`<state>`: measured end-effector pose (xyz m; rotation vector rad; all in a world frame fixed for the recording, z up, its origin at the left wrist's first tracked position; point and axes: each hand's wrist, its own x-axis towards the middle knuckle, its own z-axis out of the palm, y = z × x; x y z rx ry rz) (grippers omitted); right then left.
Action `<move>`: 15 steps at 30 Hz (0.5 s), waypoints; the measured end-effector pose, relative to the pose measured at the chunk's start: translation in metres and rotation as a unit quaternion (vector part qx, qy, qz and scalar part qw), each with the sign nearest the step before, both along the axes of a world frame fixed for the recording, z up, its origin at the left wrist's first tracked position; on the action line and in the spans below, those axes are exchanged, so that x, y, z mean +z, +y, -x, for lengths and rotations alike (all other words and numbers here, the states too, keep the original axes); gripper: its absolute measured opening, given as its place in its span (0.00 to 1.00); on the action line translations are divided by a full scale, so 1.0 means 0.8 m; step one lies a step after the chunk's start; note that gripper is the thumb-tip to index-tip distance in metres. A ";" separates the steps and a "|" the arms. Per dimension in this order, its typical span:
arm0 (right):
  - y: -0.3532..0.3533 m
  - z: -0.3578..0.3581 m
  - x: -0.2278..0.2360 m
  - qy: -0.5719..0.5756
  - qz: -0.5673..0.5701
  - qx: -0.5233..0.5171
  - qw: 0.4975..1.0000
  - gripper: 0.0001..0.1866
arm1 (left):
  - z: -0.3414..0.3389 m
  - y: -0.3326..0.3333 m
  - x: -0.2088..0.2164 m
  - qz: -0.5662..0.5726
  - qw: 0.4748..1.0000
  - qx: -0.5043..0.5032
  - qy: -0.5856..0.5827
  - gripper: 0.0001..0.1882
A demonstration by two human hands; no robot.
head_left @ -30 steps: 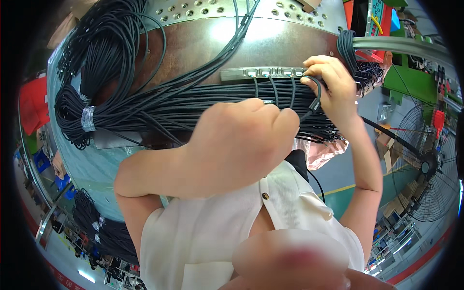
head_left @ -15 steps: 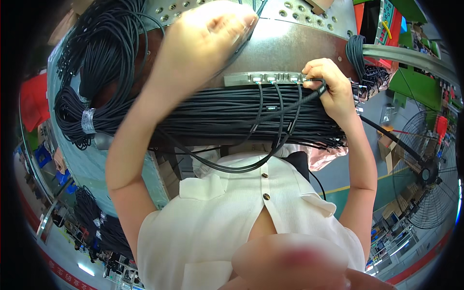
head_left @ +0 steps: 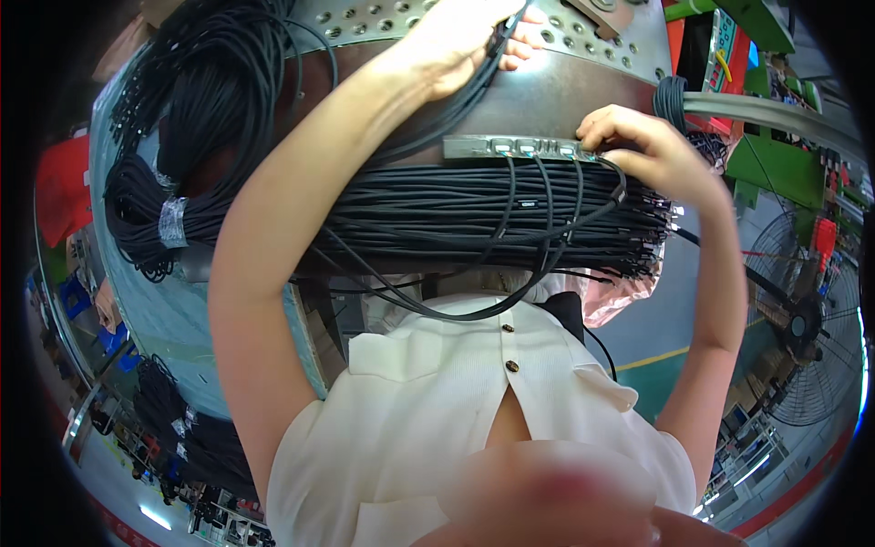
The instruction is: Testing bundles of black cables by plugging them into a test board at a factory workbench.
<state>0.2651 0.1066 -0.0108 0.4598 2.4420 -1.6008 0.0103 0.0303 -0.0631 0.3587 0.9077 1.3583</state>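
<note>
My left hand [head_left: 465, 41] is at the top, its fingers curled around a few black cables [head_left: 456, 111] that trail down toward the left; the cable tips run out of view. My right hand [head_left: 649, 150] is closed at the right end of a narrow metal fixture [head_left: 469, 148], its fingertips over the end of a black cable [head_left: 622, 190]; the plug itself is hidden beneath them. Several cable plugs [head_left: 501, 146] sit in the fixture's slots, their cables looping down toward me. Below the fixture lies a thick bundle of black cables [head_left: 410, 205].
Coiled black cables [head_left: 214, 100], some tied with clear wrap [head_left: 171, 221], lie to the left. A perforated metal plate [head_left: 583, 41] spans the far side of the brown work surface [head_left: 565, 87]. A metal bar [head_left: 775, 108] and a large fan [head_left: 807, 324] stand to the right.
My left hand has moved to the right and away from me, and black cables now lie in its fingers. My right hand stays at the fixture's end, its wrist swung to the right.
</note>
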 end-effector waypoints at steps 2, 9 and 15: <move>0.033 0.049 0.013 0.163 -0.191 -0.006 0.968 0.13 | -0.001 -0.004 -0.001 0.018 1.000 0.018 -0.003 0.08; 0.196 0.147 -0.079 0.136 -0.337 -0.337 0.869 0.14 | 0.001 0.005 0.017 -0.124 0.990 -0.063 0.026 0.09; 0.053 0.153 0.011 0.174 -0.303 -0.390 0.852 0.12 | 0.027 -0.065 0.079 -0.082 0.985 -0.065 0.139 0.16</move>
